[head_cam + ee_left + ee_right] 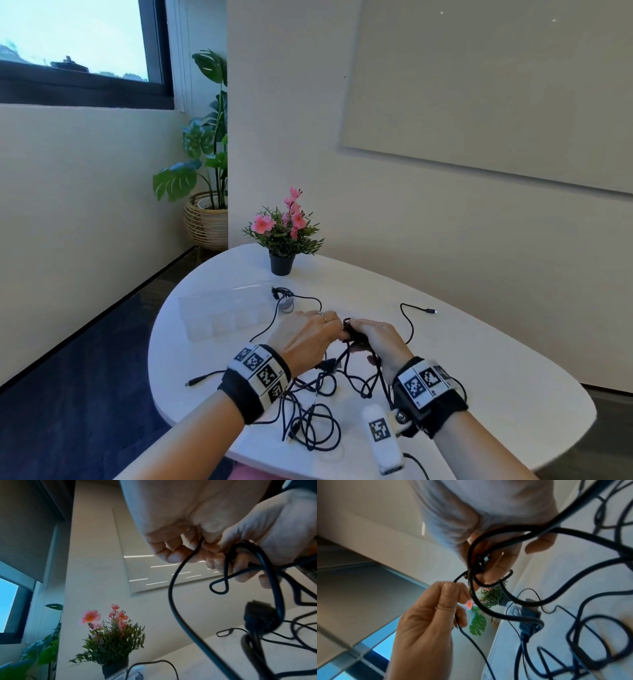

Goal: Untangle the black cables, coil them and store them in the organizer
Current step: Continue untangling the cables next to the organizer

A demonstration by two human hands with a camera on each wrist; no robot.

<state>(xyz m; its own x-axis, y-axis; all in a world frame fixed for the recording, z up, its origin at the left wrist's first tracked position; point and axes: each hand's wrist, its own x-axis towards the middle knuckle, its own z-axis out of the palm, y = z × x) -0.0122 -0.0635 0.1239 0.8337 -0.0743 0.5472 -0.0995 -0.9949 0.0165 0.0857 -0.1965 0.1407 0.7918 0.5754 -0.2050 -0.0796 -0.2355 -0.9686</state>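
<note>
Left hand (305, 337): closed, a thin strand of the black cables (318, 404) pinched between thumb and fingers. Right hand (380, 342): fingers curled round a knotted bunch of the same cables, held above the table (479, 370). Remaining cables: lain in loose tangled loops on the table beneath both wrists. Organizer (222, 313): clear, set on the table to the left, well apart from the hands. Flowerpot (282, 263): placed at the far edge.

Tangled black cables (318, 404) sprawl beside a clear organizer (222, 315) (empty).
</note>
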